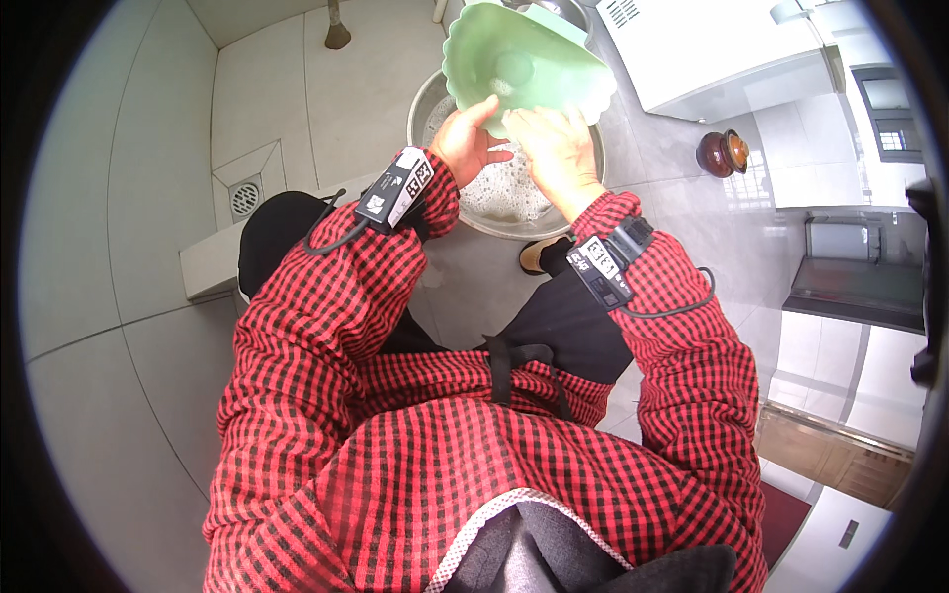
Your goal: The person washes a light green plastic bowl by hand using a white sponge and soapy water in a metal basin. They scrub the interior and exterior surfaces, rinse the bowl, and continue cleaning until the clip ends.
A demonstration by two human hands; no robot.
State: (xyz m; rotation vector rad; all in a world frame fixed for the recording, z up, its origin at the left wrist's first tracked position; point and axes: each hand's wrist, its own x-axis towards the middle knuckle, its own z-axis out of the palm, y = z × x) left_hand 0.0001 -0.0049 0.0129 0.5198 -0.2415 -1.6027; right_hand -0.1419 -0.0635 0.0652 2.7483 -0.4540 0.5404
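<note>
A pale green dish with a scalloped rim (pixel 545 70), seemingly plastic, is tilted over a round metal basin (pixel 415 111). White suds (pixel 511 189) float on the water in the basin, and a little foam clings inside the dish. My right hand (pixel 552 152) grips the near rim, fingers over its inner face. At the dish's lower left edge is my left hand (pixel 465 144), its thumb overlapping the green surface and its fingers spread beneath. Whether the left hand bears any of the dish is unclear. Both wrists carry strapped-on devices over red checked sleeves.
Behind the green dish a metal bowl (pixel 571 15) partly shows. A brown glazed pot (pixel 721 154) stands on the grey tiled floor to the right, near a white cabinet (pixel 689 52). A floor drain (pixel 246 200) and a low ledge (pixel 211 259) lie at left.
</note>
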